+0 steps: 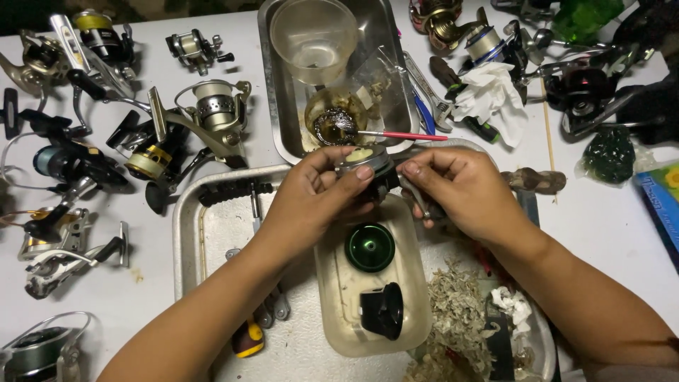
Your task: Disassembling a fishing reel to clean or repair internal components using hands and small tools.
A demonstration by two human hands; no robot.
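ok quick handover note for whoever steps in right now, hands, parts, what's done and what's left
Left hand: grips the round grey metal reel part with a cream top.
Right hand: steadies the same part from the other side.
Parts: shiny green round cap and black plastic piece lie in the clear plastic tub below the hands.
Done: those two pieces are off.
Left: the held part is not set down.

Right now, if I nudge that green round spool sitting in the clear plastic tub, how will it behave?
The green spool looks like glossy metal, so probably rigid and a bit slick. It lies flat on its round face, so it should slide rather than roll. The clear tub looks thin and light and may shift with it.
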